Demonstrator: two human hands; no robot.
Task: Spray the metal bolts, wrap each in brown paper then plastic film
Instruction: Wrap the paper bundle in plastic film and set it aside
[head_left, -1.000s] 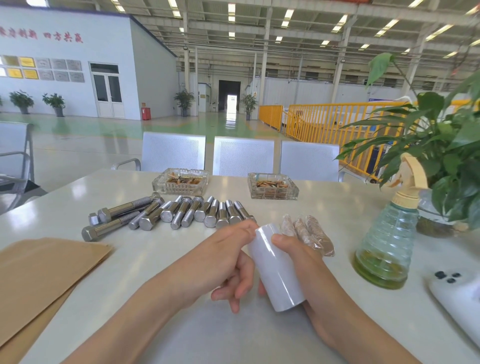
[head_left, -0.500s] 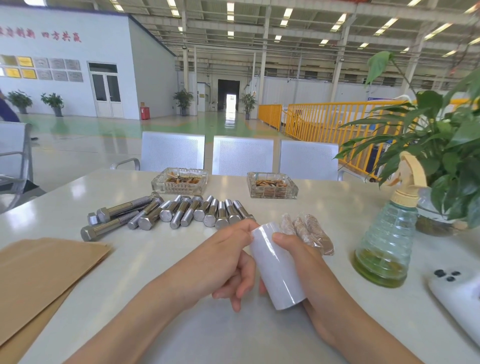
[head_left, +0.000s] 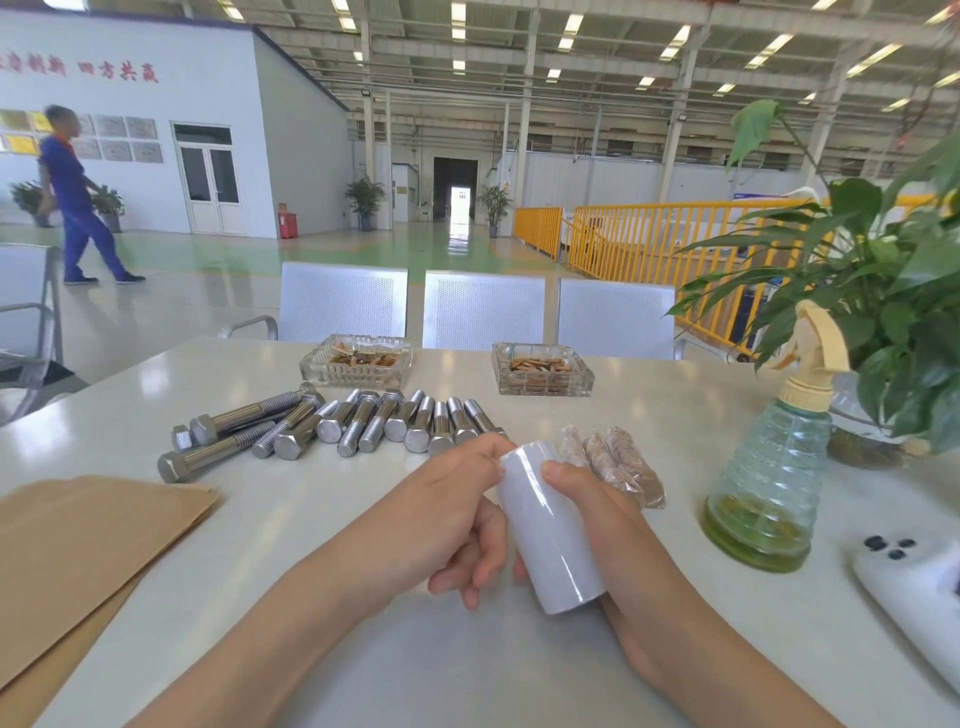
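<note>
A white roll of plastic film (head_left: 548, 530) is tilted just above the table in front of me. My right hand (head_left: 587, 499) holds it from the right side, thumb on top near its far end. My left hand (head_left: 457, 514) pinches at the roll's upper left edge with thumb and forefinger, the other fingers curled. Several bare metal bolts (head_left: 332, 423) lie in a row behind my left hand. Three wrapped bolts (head_left: 618, 462) lie behind my right hand. Brown paper sheets (head_left: 78, 551) sit at the left. A spray bottle (head_left: 769, 483) with yellowish liquid stands at the right.
Two glass ashtrays (head_left: 358, 361) (head_left: 543, 371) sit at the table's far side, with three metal chairs behind. A potted plant (head_left: 883, 291) stands at the far right. A white phone (head_left: 914, 587) lies at the right edge. A person in blue (head_left: 78, 197) walks far off.
My hands and the film roll have barely moved. A person in blue has walked into view at the far left of the hall.
</note>
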